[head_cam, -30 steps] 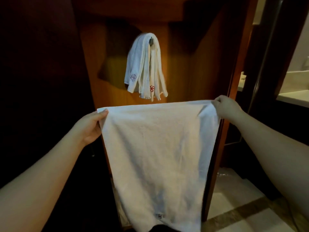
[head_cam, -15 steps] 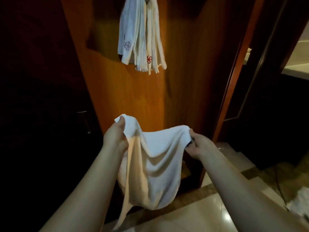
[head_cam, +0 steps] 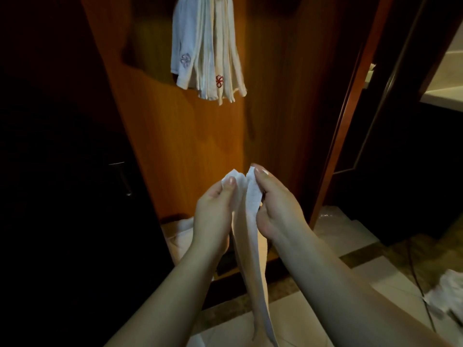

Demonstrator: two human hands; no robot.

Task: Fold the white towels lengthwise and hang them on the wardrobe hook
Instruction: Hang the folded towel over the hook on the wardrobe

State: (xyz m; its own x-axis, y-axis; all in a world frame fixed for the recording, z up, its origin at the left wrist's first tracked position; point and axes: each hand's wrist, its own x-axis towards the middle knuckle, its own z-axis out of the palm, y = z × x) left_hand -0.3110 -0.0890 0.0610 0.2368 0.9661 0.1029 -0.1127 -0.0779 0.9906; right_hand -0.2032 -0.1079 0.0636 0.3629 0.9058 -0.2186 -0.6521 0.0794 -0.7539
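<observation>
A white towel [head_cam: 253, 249] hangs folded in half lengthwise between my hands, its tail dropping toward the floor. My left hand [head_cam: 215, 211] pinches one top corner and my right hand [head_cam: 275, 204] pinches the other; the two corners almost touch. Above, several folded white towels [head_cam: 208, 53] with small red and purple embroidered marks hang against the orange wooden wardrobe panel [head_cam: 190, 146]. The hook itself is out of view past the top edge.
A dark door with a metal handle [head_cam: 120, 176] stands at the left. A wooden door frame [head_cam: 350, 116] runs down the right. More white cloth [head_cam: 448, 294] lies on the tiled floor at the lower right, with a thin cable beside it.
My hands came together, bringing the towel's two top corners side by side, so the spread towel now hangs as a narrow strip. The view tilted down, hiding the hook.
</observation>
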